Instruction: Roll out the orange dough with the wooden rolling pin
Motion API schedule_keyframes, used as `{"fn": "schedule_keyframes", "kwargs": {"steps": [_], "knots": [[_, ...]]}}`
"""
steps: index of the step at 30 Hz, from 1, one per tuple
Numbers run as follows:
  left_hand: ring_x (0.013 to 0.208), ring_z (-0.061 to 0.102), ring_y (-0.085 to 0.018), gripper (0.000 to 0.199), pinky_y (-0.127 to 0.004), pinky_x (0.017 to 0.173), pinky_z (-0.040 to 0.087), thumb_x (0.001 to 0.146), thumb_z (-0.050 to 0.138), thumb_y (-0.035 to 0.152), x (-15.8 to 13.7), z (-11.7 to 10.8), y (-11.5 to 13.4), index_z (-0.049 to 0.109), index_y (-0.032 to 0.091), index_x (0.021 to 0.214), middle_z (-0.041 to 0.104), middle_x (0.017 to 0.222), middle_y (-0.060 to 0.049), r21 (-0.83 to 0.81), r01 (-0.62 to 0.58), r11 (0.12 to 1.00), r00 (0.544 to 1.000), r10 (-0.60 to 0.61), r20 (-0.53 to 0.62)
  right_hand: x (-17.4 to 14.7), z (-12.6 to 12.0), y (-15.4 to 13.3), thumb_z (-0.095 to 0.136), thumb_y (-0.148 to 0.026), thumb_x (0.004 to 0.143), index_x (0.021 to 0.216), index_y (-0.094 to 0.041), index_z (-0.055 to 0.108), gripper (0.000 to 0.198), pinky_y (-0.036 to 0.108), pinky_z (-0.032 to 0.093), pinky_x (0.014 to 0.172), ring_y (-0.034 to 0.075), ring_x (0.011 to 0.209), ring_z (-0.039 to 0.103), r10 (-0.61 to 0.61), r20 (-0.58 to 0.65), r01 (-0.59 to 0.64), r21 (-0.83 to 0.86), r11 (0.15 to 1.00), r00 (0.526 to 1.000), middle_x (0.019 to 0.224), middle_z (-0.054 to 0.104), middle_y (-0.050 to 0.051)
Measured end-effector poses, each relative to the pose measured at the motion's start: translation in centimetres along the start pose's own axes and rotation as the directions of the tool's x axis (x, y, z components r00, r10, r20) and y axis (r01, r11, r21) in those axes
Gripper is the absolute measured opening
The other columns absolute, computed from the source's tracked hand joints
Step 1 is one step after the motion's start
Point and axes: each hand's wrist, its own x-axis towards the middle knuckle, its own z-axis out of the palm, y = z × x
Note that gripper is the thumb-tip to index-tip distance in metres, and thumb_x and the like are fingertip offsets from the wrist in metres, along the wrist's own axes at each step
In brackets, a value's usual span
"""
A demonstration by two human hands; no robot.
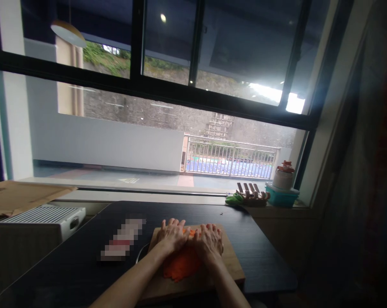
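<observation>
A flat orange sheet that looks like dough or clay (182, 264) lies on a wooden board (230, 267). My left hand (172, 233) rests palm down at the sheet's far left part, fingers stretched forward and slightly apart. Beside it, my right hand (209, 241) lies palm down at the far right part, its fingers also extended. More orange shows in the gap between the hands. Whatever is under the palms is hidden, so I cannot tell if a tool lies there.
The board sits on a dark table (257, 256). A blurred-out item (121, 241) lies to the left, and a curved metal rim (142, 253) shows beside the board. A teal box (281, 196), a rack (253, 194) and a green item (234, 199) stand on the windowsill. Cardboard (26, 194) is at left.
</observation>
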Motion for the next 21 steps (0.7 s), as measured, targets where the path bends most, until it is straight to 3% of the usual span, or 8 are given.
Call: {"fn": "schedule_keyframes", "kwargs": {"steps": [7,11,16,21], "knots": [[0.109,0.052,-0.027,0.041,-0.046,0.105,0.024,0.089,0.033,0.043,1.6,-0.4,0.5,0.066,0.024,0.106,0.065,0.108,-0.009,0.017,0.019,1.000,0.997,-0.017,-0.077,2.2,-0.1,0.1,0.038,-0.033,0.090,0.093,-0.024,0.066,0.029,0.036,0.031,0.093,0.023,0.102,0.054,0.005,-0.004,-0.006,-0.016,1.000,1.000,0.100,0.066,0.007],[0.110,0.051,-0.027,0.043,-0.049,0.103,0.025,0.088,0.033,0.044,3.5,0.5,0.4,0.065,0.022,0.108,0.065,0.110,-0.010,0.017,0.016,1.000,0.994,-0.014,-0.111,3.8,0.5,0.3,0.036,-0.033,0.091,0.094,-0.022,0.066,0.032,0.036,0.033,0.091,0.024,0.104,0.054,0.035,0.007,-0.035,-0.019,0.999,0.999,0.102,0.065,0.008],[0.115,0.049,-0.028,0.045,-0.053,0.103,0.024,0.087,0.035,0.046,5.9,1.3,0.6,0.062,0.019,0.112,0.063,0.115,-0.012,-0.002,0.051,0.999,0.995,-0.051,-0.082,5.6,1.1,0.6,0.035,-0.032,0.090,0.096,-0.020,0.066,0.035,0.038,0.034,0.091,0.025,0.105,0.054,0.065,0.030,-0.064,-0.016,0.998,0.997,0.104,0.065,0.010],[0.117,0.048,-0.030,0.050,-0.054,0.102,0.024,0.086,0.035,0.047,6.1,1.2,0.5,0.059,0.017,0.117,0.062,0.119,-0.014,0.001,0.050,0.999,0.999,-0.050,-0.020,5.8,1.2,0.7,0.035,-0.035,0.090,0.099,-0.019,0.066,0.036,0.042,0.035,0.090,0.028,0.106,0.054,0.079,0.066,-0.077,-0.019,0.997,0.995,0.106,0.065,0.011]]}}
